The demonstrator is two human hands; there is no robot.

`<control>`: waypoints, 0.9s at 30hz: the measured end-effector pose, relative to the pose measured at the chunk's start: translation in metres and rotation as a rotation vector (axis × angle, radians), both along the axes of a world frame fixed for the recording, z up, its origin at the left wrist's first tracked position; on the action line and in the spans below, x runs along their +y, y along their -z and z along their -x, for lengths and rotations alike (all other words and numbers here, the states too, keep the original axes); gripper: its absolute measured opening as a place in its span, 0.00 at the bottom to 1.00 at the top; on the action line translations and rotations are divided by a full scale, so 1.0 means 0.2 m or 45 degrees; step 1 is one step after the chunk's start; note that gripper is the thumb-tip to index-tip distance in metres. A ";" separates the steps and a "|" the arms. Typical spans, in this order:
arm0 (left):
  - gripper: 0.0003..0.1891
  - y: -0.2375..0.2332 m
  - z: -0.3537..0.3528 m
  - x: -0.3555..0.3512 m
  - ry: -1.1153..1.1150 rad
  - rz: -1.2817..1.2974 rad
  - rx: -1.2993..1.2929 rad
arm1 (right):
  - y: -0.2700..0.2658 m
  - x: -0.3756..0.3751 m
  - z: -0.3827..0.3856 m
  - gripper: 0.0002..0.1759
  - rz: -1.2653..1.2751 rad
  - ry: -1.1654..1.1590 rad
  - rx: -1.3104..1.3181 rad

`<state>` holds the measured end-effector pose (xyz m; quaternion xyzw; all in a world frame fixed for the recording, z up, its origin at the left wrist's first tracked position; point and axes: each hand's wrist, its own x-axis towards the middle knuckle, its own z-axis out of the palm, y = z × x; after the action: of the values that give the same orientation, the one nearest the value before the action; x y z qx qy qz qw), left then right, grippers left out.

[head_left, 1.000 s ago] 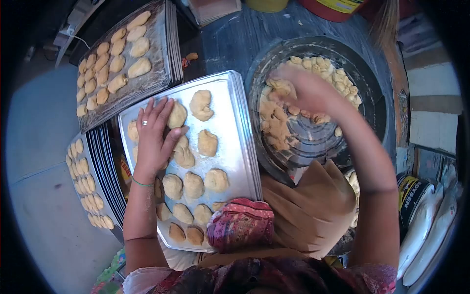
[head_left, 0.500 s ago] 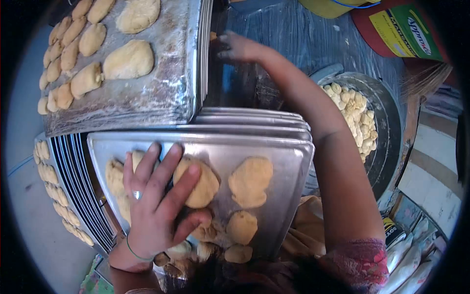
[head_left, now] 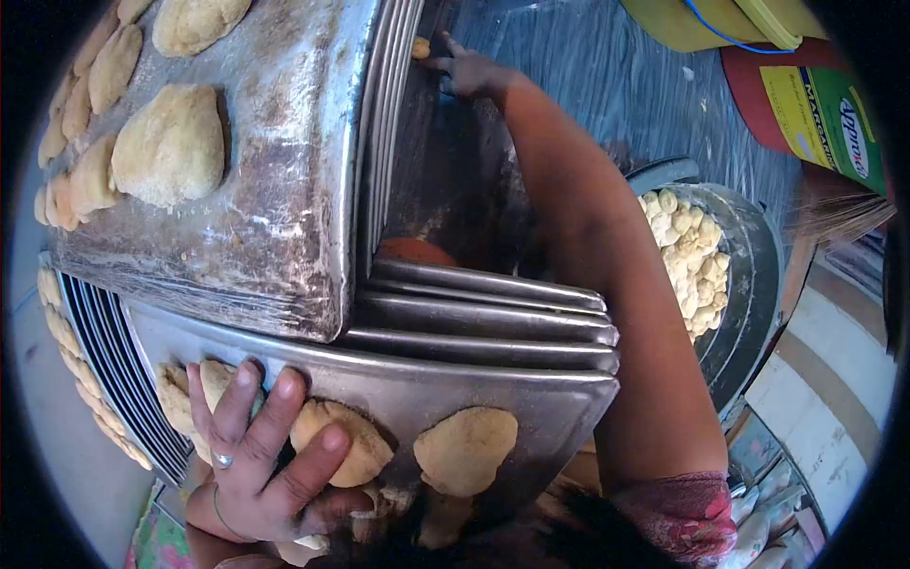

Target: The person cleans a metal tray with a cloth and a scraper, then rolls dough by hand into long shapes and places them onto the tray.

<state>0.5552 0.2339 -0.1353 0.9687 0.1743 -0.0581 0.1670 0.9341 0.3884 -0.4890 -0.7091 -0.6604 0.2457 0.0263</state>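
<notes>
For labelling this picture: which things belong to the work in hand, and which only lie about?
In hand: left hand on dough pieces, front tray; right hand at stray dough bit; dough bowl.
Lying about: back tray, yellow tub, red tub.

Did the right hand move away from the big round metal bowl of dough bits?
Yes. The right hand has left the round metal bowl and now reaches across the dark table towards a small dough piece.

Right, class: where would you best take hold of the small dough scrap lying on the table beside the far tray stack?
Probably pinch the dough scrap from above, coming in from the right, where the right hand is. It is small and lumpy, and the tray stack walls off its left side.
</notes>
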 end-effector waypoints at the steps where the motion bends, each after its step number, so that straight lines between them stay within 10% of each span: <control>1: 0.27 0.00 0.00 0.00 0.008 0.000 0.007 | -0.03 -0.01 0.02 0.30 0.034 -0.017 -0.012; 10: 0.24 0.02 0.00 0.02 0.002 -0.018 -0.076 | 0.26 0.21 0.00 0.24 -0.163 0.041 -0.012; 21: 0.33 0.00 -0.06 -0.04 -0.109 -0.063 -0.174 | -0.74 -0.46 -0.08 0.20 -0.523 0.348 0.486; 27: 0.29 0.01 -0.04 -0.10 -0.065 -0.122 -0.424 | -1.32 -1.26 0.18 0.14 -0.781 0.971 1.583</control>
<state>0.5627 0.2138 -0.1380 0.9670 0.1713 0.1160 0.1487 0.8990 0.1370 -0.2247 -0.5803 -0.2741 0.3778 0.6673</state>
